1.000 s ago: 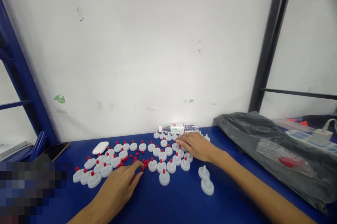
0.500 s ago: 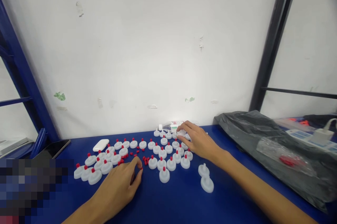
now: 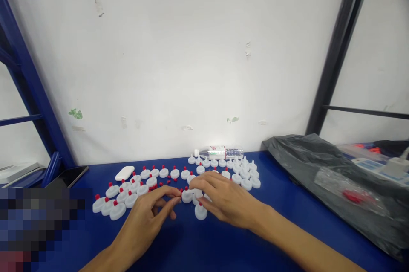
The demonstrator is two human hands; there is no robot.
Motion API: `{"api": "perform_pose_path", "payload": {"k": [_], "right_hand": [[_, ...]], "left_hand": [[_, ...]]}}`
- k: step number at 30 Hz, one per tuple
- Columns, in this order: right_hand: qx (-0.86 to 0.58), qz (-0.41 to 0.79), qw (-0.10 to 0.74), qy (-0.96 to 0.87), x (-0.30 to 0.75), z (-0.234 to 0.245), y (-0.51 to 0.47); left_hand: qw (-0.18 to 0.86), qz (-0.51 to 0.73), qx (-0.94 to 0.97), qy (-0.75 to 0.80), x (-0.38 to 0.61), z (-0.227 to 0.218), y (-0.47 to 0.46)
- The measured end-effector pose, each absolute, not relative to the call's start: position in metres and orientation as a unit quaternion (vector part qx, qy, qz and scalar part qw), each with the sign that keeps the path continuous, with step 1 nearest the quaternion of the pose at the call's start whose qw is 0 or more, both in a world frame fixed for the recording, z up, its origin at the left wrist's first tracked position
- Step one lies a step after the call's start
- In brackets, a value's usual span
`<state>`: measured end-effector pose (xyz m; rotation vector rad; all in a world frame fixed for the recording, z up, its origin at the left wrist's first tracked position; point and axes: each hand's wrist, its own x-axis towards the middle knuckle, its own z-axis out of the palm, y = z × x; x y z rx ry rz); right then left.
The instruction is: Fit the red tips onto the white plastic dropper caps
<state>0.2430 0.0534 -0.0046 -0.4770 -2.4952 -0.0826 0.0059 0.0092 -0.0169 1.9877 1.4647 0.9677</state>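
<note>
My left hand (image 3: 153,210) pinches a small red cap (image 3: 180,196) between thumb and fingertips. Close to its right, my right hand (image 3: 223,197) is closed on a white nozzle lid (image 3: 197,193), partly hidden by the fingers. Beneath and around the hands stand several white lids with red tips, such as one lid (image 3: 201,212) in front and another lid (image 3: 117,211) at the left. Loose red caps (image 3: 169,180) lie between the two groups. At the back right, bare white nozzle lids (image 3: 246,183) stand crowded together.
A clear bottle (image 3: 220,152) lies against the wall behind the lids. A white rounded case (image 3: 125,173) and a dark phone (image 3: 68,177) rest at the left. A grey plastic bag (image 3: 306,165) covers the right side, with a clear pouch (image 3: 351,193) of red pieces on it.
My right hand has come from the back row toward the front left, bringing a white nozzle lid. My left hand has moved slightly right and up, so the two hands are now close together.
</note>
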Motion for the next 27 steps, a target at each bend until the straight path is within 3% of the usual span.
{"api": "perform_pose_path", "payload": {"k": [6,12,20,27], "right_hand": [[-0.154,-0.043,0.291,-0.943,0.24,-0.004,0.05],[-0.13,-0.055,0.305,-0.942,0.238,-0.003,0.046],[-0.127,-0.018,0.324,-0.937,0.235,-0.006,0.04],[-0.107,-0.05,0.36,-0.925,0.226,-0.016,0.034]], "left_hand": [[0.276,0.409,0.696,0.522,0.005,-0.026,0.009],[0.272,0.389,0.708,0.523,0.007,-0.02,0.005],[0.177,0.324,0.792,0.487,0.007,-0.018,0.003],[0.253,0.306,0.776,0.489,0.01,-0.018,-0.014]]}}
